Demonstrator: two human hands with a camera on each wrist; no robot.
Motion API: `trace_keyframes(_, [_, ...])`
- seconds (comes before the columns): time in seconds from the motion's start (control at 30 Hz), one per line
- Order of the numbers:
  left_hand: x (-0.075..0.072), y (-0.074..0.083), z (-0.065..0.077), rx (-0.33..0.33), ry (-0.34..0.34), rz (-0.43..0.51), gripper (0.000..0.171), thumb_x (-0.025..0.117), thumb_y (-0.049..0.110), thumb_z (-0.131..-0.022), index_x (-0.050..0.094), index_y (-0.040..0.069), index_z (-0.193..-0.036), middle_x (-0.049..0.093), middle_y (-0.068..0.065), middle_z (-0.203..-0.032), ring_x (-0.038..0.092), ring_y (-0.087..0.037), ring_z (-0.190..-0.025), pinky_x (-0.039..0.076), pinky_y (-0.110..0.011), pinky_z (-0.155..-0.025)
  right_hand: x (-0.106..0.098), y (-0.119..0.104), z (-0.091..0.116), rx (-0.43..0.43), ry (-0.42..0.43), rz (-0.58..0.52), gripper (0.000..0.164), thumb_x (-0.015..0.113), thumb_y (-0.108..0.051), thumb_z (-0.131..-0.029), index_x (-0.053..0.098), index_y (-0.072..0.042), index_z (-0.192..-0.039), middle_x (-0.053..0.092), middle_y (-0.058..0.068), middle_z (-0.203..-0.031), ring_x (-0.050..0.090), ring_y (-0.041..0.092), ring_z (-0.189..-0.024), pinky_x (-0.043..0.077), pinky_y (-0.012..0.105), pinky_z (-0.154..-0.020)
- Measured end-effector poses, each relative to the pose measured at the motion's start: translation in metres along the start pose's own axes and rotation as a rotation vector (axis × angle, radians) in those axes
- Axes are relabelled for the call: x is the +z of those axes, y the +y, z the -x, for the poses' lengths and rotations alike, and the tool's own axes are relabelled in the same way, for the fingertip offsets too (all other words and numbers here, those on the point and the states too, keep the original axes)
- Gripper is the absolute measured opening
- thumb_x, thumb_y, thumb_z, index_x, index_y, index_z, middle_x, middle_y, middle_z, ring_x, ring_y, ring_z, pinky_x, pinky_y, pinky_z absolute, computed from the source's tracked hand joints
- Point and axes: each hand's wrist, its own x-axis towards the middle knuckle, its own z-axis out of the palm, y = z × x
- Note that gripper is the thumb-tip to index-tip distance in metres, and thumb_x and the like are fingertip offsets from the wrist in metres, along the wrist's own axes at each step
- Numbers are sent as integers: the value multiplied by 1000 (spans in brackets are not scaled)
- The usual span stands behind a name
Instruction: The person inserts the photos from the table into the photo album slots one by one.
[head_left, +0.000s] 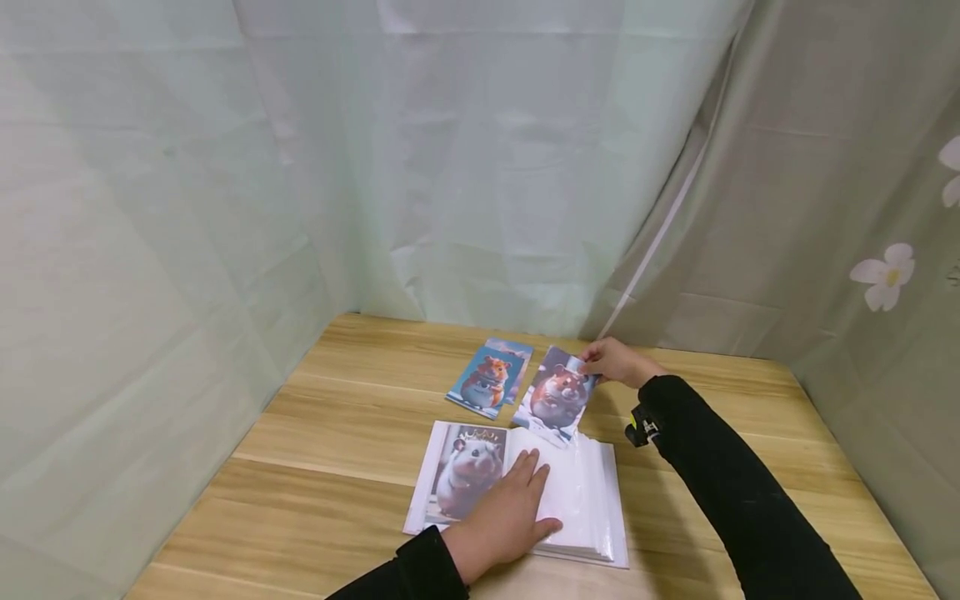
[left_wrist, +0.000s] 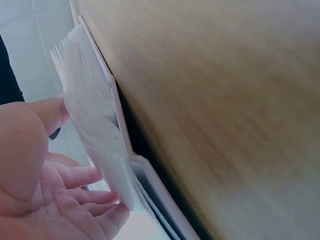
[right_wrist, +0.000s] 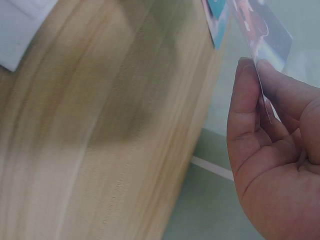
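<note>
An open photo album [head_left: 577,500] lies on the table, with a picture of a crowned white hamster [head_left: 468,471] in its left page. My left hand [head_left: 510,517] rests on the album near the fold, fingers extended over the blank right page; the left wrist view shows its fingertips against the stacked page edges [left_wrist: 90,100]. My right hand [head_left: 618,362] pinches the upper right edge of a hamster photo card [head_left: 557,396] between thumb and fingers. The card's lower end overlaps the top of the right page. In the right wrist view the right hand [right_wrist: 280,145] holds the card [right_wrist: 257,30] edge-on.
Two more photo cards lie behind the album, a blue one with an orange hamster [head_left: 483,383] partly covering another [head_left: 517,350]. The wooden table [head_left: 337,433] ends at pale hanging curtains [head_left: 510,167] at the back and both sides.
</note>
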Motion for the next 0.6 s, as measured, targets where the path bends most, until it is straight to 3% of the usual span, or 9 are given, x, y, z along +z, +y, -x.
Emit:
trace_keyframes(0.13, [3, -1, -1, 5, 0, 0, 76, 63, 51, -95, 47, -1, -147, 36, -22, -156, 34, -35, -145, 37, -40, -114, -2, -5, -3, -16, 5, 64, 14, 67, -2, -94, 66, 9, -103, 65, 4, -84, 58, 11, -70, 56, 36, -71])
trace_keyframes(0.37, [6, -2, -1, 5, -3, 7, 75, 63, 51, -95, 47, 0, -147, 37, -21, -156, 33, -34, -146, 37, -40, -114, -1, -18, -6, -47, -27, 138, 13, 67, 1, -93, 68, 11, -102, 67, 6, -84, 60, 10, -70, 57, 28, -66])
trace_keyframes(0.6, [3, 0, 1, 1, -13, 15, 74, 62, 51, -95, 47, 0, -147, 36, -20, -157, 32, -34, -146, 37, -40, -114, 0, -32, -15, -19, -60, 201, 15, 66, 2, -93, 69, 10, -106, 69, 8, -89, 61, 12, -72, 59, 35, -72])
